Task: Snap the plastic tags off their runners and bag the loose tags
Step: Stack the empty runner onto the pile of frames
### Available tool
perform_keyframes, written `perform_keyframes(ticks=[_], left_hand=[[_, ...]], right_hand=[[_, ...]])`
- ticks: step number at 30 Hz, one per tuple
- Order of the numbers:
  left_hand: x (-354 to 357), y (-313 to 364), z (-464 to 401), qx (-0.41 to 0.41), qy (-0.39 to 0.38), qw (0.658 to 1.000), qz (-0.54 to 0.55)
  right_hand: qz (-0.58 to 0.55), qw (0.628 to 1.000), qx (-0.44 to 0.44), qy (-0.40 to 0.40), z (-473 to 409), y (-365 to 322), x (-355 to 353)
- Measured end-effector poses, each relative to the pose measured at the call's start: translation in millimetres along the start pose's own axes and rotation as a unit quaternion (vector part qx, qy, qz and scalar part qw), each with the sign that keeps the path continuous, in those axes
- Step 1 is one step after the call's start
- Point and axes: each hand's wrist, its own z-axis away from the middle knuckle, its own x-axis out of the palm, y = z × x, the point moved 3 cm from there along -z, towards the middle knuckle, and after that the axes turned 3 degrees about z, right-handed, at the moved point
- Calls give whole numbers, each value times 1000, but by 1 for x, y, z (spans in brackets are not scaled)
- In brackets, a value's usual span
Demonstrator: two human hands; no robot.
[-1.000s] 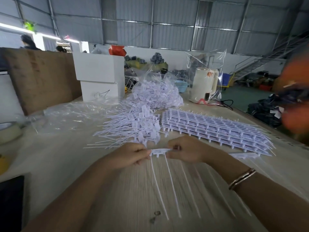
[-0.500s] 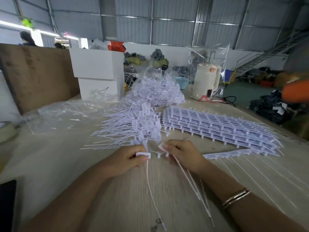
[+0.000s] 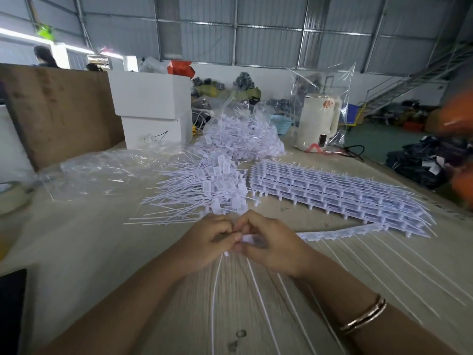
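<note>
My left hand (image 3: 207, 245) and my right hand (image 3: 271, 243) meet at the table's middle, fingers curled. Between them they pinch a small white tag head (image 3: 249, 238) at the end of a runner strip (image 3: 332, 234) that trails off to the right. Thin white tag tails (image 3: 217, 285) hang from my left hand's grip toward me. A heap of loose tags (image 3: 204, 190) lies just beyond my hands. A stack of whole runners (image 3: 332, 190) lies to the right of it. A clear bag full of tags (image 3: 243, 139) sits further back.
Flat clear bags (image 3: 102, 172) lie at the left, near a tape roll (image 3: 10, 198). A white box (image 3: 153, 111) and a brown board (image 3: 56, 108) stand behind. A cream kettle (image 3: 317, 121) in plastic stands at the back right. A dark slab (image 3: 11, 311) lies at the near left.
My hands, apart after one tag came off in my left, have closed together again on the strip's end. The runner strip now lies farther right.
</note>
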Motion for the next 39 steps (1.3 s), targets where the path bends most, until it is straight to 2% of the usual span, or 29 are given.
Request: perform_keyframes(ticks=[3, 6, 9, 11, 14, 15, 17, 19, 21, 23, 24, 27, 29, 32, 35, 39], left_hand=[[-3, -10, 2, -26, -21, 999, 1], [-3, -10, 3, -7, -38, 999, -10], [-5, -7, 2, 2, -23, 1000, -3], [-4, -8, 2, 3, -42, 999, -3], [-3, -11, 7, 1, -86, 996, -7], [-5, -13, 9, -8, -80, 997, 4], [-11, -15, 10, -20, -47, 999, 14], [-10, -19, 8, -35, -17, 999, -30], [-8, -21, 3, -53, 29, 994, -86], [-8, -16, 1, -61, 60, 996, -41], [-7, -13, 0, -59, 51, 997, -8], [2, -4, 0, -45, -11, 999, 17], [2, -5, 0, -40, -20, 999, 18], [-2, -13, 2, -42, -32, 999, 2], [-4, -12, 2, -13, -25, 999, -19], [-11, -8, 3, 32, 5, 998, -57]], right_hand=[[35, 999, 15, -16, 4, 13, -8], [76, 997, 30, -8, 4, 20, -8], [-40, 997, 59, -14, 1, 21, -5], [-114, 990, 87, -9, 1, 22, -6], [-215, 960, 165, 71, 7, 34, -21], [-196, 961, 174, 85, 10, 40, -28], [-85, 981, 163, 57, 14, 44, -32], [-22, 991, 130, 16, 12, 38, -23], [37, 996, 74, 15, 6, 23, -7], [97, 994, 26, 40, -1, 8, 3], [111, 992, 13, 58, -2, 2, 5], [86, 995, -3, 57, -3, -5, 6], [48, 999, -3, 19, -1, -3, 1], [76, 997, 16, 5, 3, 13, -12], [86, 995, 41, -1, 3, 23, -8], [-15, 994, 110, 22, 0, 37, -12]])
